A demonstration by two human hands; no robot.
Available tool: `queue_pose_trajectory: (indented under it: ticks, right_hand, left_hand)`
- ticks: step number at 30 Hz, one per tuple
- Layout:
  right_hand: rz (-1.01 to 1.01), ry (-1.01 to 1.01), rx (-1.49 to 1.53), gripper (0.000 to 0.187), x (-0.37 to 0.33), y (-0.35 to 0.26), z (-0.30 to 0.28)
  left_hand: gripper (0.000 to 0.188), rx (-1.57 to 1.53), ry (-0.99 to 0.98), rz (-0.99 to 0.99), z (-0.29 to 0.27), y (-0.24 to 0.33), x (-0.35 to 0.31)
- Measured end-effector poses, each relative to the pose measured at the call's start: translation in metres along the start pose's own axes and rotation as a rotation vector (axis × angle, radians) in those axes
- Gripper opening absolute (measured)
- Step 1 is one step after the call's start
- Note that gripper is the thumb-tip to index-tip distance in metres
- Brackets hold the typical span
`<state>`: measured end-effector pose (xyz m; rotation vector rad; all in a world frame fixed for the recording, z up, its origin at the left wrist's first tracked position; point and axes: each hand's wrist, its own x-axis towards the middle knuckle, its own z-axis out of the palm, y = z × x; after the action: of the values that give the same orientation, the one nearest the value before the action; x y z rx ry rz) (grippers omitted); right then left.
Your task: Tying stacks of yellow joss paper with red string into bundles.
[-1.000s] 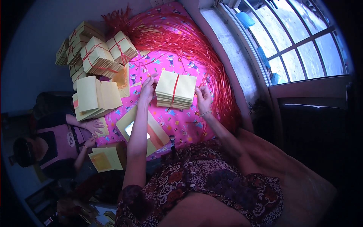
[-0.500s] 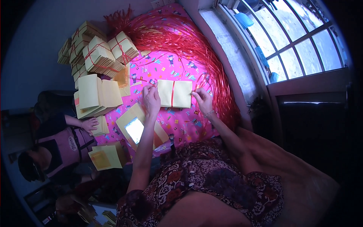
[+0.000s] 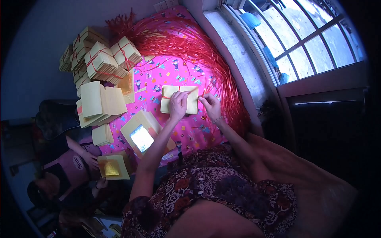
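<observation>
A squarish stack of pale yellow paper [image 3: 192,106] lies on the pink printed cloth in front of me. Red ribbon [image 3: 166,97] runs across its top in two directions. My left hand [image 3: 178,104] is over the middle of the stack, fingers closed on the ribbon and hiding where the strands meet. At the right edge, my right hand [image 3: 211,104] pinches the ribbon between thumb and forefinger. A thin strand slants between the two hands.
A long heap of red ribbon strands [image 3: 190,37] curves along the back and right. Ribbon-tied paper bundles [image 3: 101,59] are piled at back left. Loose paper stacks [image 3: 113,101] and a sheet with a shiny square [image 3: 141,138] lie nearer. A co-worker's hand [image 3: 91,160] touches paper at left.
My left hand has moved right from the stack's left edge to its middle, bringing ribbon across the top. My right hand stays at the right edge. The co-worker's hand has shifted to a nearer stack.
</observation>
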<state>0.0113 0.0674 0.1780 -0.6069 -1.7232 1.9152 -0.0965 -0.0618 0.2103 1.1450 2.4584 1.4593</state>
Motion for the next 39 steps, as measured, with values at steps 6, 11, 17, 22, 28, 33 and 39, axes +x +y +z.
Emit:
queue_pose_trajectory:
  ticks: [6, 11, 17, 22, 28, 33, 39]
  right_hand:
    - [-0.336, 0.079, -0.399, 0.009, -0.012, -0.028, 0.007]
    - [-0.610, -0.140, -0.748, 0.015, 0.013, -0.071, 0.021]
    - [-0.450, -0.557, -0.671, 0.018, 0.059, -0.073, 0.020]
    - [-0.034, -0.811, -0.445, 0.025, 0.125, -0.069, 0.037]
    - [-0.116, -1.281, -0.901, 0.017, 0.151, -0.043, 0.106]
    - [-0.198, -1.404, -0.983, 0.025, 0.145, -0.027, 0.145]
    - [-0.153, -1.237, -0.702, 0.031, 0.159, -0.030, 0.098]
  left_hand:
    - [0.017, -0.029, -0.047, -0.028, 0.004, -0.004, 0.000]
    - [0.020, 0.082, -0.139, 0.059, 0.008, -0.010, -0.004]
    - [0.013, 0.044, -0.180, -0.060, 0.011, -0.029, -0.005]
    - [0.019, -0.041, -0.121, -0.048, 0.017, -0.009, -0.004]
    - [0.016, -0.011, -0.184, -0.035, 0.009, -0.002, -0.001]
    - [0.016, 0.060, -0.087, -0.127, 0.020, -0.004, -0.002]
    - [0.030, -0.194, -0.272, -0.366, 0.014, -0.003, 0.016]
